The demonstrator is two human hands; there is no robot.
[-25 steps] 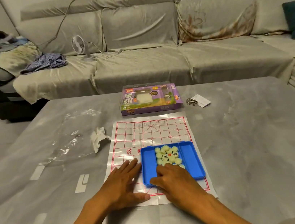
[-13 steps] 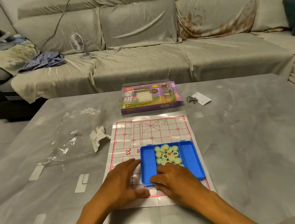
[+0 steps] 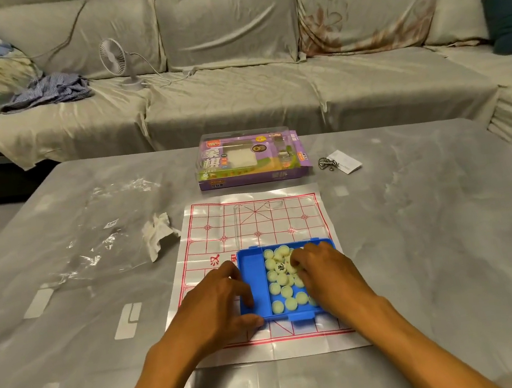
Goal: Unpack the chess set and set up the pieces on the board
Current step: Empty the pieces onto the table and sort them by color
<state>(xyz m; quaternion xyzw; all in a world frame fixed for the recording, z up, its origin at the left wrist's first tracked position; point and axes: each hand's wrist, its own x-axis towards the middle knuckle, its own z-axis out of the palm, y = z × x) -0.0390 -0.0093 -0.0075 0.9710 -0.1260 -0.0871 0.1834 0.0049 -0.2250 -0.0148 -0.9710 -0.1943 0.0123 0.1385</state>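
Two hands at one blue tray (image 3: 254,287): left hand (image 3: 218,307) grip clamps its edge, right hand (image 3: 324,269) grip unclear

One paper board (image 3: 254,223), one blue tray (image 3: 254,287), roughly fifteen visible pale pieces (image 3: 282,279), one purple box (image 3: 251,156), two hands (image 3: 217,301).

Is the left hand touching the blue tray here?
Touching. The head view shows the left hand against the blue tray: its fingers lie on the left wall and the thumb presses the near left corner.
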